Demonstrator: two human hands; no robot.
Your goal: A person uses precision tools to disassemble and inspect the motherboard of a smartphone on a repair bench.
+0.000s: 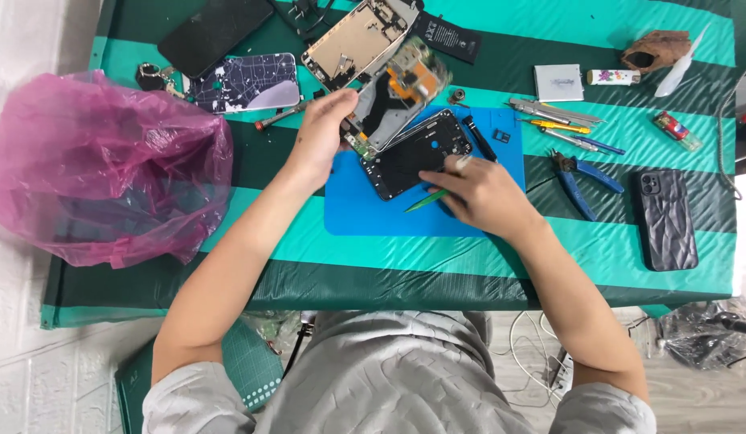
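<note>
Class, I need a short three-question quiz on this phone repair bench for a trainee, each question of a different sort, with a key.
1. True or false: the right hand holds a green stick over the opened phone on the blue mat.
2. What does the left hand grip?
A. the blue pliers
B. the lifted phone panel
C. the pink bag
3. Fill in: the black phone case lies at the table's far ____ side, seen from the person.

Key: 1 true; 2 B; 3 right.

Pink bag; blue pliers; black case
</note>
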